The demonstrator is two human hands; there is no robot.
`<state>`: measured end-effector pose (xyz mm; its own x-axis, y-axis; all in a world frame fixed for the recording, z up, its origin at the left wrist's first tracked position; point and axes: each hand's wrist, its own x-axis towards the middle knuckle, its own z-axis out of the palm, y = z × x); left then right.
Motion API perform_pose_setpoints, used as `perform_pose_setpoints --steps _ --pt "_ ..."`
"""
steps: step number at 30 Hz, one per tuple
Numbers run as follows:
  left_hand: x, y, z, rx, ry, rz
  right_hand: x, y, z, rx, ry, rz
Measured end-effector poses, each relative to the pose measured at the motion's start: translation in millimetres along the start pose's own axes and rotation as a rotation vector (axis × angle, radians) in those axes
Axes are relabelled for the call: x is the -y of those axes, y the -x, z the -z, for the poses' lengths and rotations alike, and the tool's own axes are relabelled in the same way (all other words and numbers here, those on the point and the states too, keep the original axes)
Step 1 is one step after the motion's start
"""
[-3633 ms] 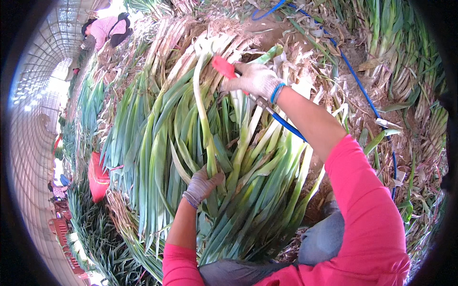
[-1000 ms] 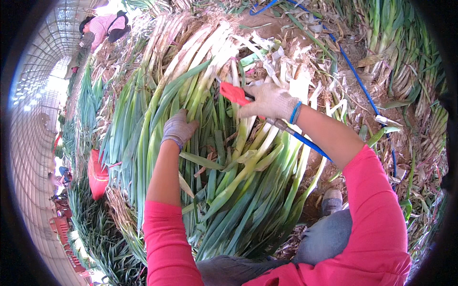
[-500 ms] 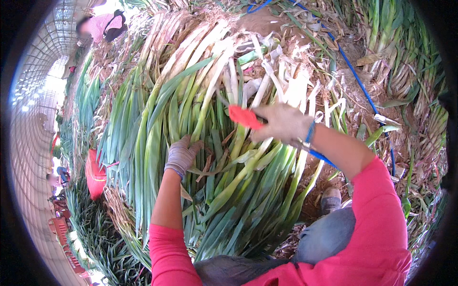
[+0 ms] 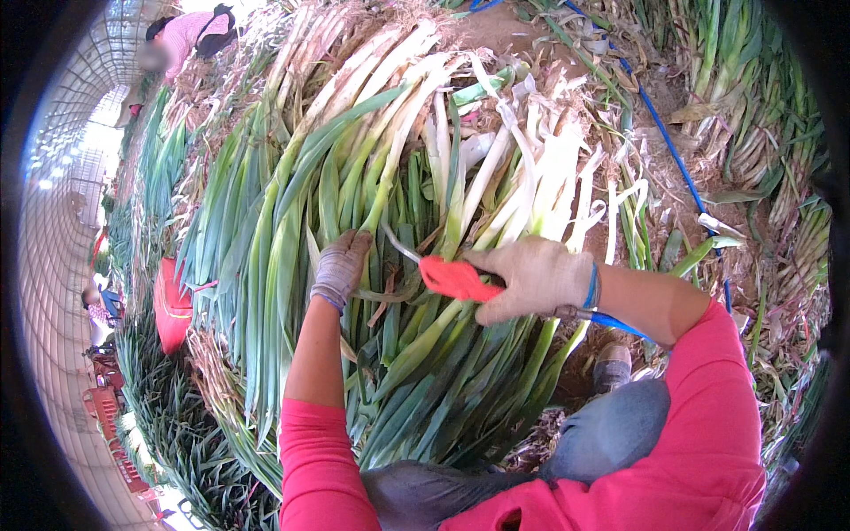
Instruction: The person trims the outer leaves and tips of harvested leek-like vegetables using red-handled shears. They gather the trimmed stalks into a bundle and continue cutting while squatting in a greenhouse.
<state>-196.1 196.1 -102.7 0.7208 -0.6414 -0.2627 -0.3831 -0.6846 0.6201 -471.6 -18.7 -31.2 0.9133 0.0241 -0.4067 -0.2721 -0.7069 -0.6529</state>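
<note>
A big bundle of leeks (image 4: 398,203) lies across my lap, white stalks pointing away, green leaves toward me. My right hand (image 4: 531,276), in a pale work glove, grips a tool with a red handle (image 4: 453,279) whose thin curved metal blade (image 4: 400,245) reaches left over the leaves. My left hand (image 4: 341,265), in a grey glove, presses on the green leaves just left of the blade, fingers curled into them.
More leeks are piled at the left (image 4: 168,177) and upper right (image 4: 753,115). A blue hose (image 4: 673,150) runs over the soil and dry husks. A red container (image 4: 173,305) sits at the left. Another person in pink (image 4: 190,35) bends at the far top left.
My right hand with the red-handled tool has come down and toward me along the bundle. My left hand shifted from higher up to the leaves beside the blade.
</note>
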Motion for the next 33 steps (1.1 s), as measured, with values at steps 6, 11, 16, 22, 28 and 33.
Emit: perform_pose_setpoints --steps 6,11,16,22,28,33 --pt "-24.1 13.1 -4.0 -0.031 -0.152 0.01 -20.2 -14.8 45.6 -0.192 -0.196 -0.232" --pt "-22.1 17.2 -3.7 -0.014 -0.255 -0.053 -70.0 -54.9 47.2 -0.502 -0.077 -0.231" --pt "-12.2 38.5 -9.4 0.035 -0.405 -0.092 -79.5 -61.2 52.7 -0.514 -0.138 -0.284" --pt "7.3 50.2 -11.1 0.103 -0.381 -0.142 -82.0 -61.9 55.6 -0.45 -0.097 -0.274" --pt "-3.2 70.9 -17.1 0.095 -0.282 0.019 -63.3 -47.5 51.3 -0.331 -0.05 -0.285" --pt "-39.7 93.3 -20.3 0.286 -0.488 -0.312 -77.4 -31.1 46.2 -0.424 -0.145 -0.341"
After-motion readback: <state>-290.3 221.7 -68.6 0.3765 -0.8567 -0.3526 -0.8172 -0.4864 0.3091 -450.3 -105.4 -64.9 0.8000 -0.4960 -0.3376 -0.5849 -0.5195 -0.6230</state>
